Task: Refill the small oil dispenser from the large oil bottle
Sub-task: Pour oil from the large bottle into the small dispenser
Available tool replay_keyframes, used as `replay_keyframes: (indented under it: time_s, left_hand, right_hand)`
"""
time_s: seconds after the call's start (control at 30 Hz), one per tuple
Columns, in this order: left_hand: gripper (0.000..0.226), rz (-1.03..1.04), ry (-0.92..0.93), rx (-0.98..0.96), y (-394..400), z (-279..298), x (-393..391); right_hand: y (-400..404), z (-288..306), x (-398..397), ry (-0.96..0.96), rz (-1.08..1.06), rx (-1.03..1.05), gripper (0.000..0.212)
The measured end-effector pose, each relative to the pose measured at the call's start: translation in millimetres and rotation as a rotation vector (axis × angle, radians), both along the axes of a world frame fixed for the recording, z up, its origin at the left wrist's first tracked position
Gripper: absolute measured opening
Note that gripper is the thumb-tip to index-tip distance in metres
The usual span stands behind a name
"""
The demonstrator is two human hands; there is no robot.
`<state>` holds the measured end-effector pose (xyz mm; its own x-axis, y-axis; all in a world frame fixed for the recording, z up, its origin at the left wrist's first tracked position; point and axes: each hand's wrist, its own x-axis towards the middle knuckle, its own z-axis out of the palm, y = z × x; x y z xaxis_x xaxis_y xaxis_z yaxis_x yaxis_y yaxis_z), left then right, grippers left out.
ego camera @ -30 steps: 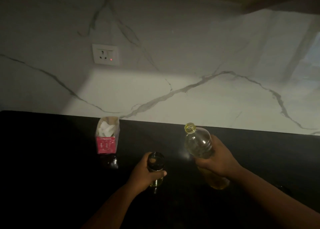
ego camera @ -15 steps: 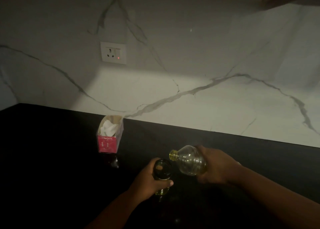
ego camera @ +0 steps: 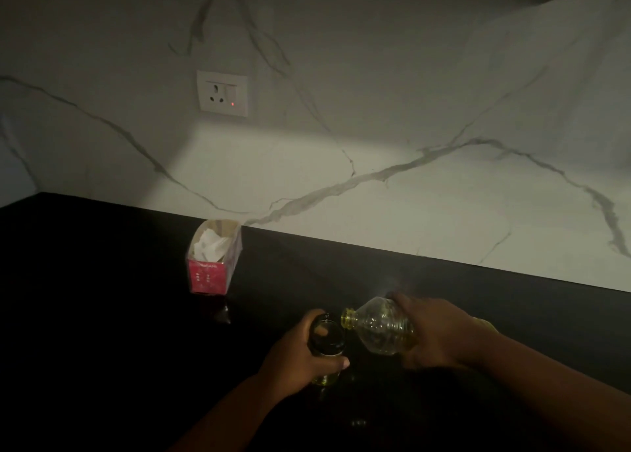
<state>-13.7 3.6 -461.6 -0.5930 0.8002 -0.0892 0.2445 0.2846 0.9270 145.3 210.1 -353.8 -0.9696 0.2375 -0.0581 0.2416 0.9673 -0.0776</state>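
Note:
The small glass oil dispenser stands upright on the black counter, its mouth uncapped, with a little yellow oil at its base. My left hand grips it around the body. My right hand grips the large clear plastic oil bottle, which is tilted almost flat toward the left. Its yellow-rimmed open neck sits right at the dispenser's rim. Yellow oil pools along the bottle's lower side. The light is too dim to make out a stream of oil.
A pink open-topped carton with white paper inside stands at the back left near the wall. A white wall socket with a red light sits on the marble backsplash. The scene is dark.
My right hand has tipped the large bottle from near upright to almost flat, bringing its neck down to the dispenser's mouth. My left hand has kept its hold on the dispenser.

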Motion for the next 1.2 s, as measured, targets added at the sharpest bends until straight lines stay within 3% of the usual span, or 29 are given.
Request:
replay_keyframes:
  time_s: [0.33,0.67,0.93,1.1,1.2]
  left_hand:
    - [0.074,0.019,0.017,0.002,1,-3,2]
    - [0.096,0.015,0.012,-0.038,1,3,4]
    - [0.082,0.007,0.004,-0.061,2,4,5]
    - [0.094,-0.002,-0.001,-0.057,2,5,4]
    - [0.082,-0.004,0.012,-0.072,1,5,3]
  right_hand:
    - [5,-2,4,-0.038,0.013,0.031,0.093]
    - [6,1,3,-0.051,0.042,0.071,0.097]
    - [9,3,0,-0.044,0.064,0.15,0.095]
    - [8,6,-2,-0.051,0.072,0.155,0.092]
    - [8,8,-2,-0.064,0.074,0.167,0.093]
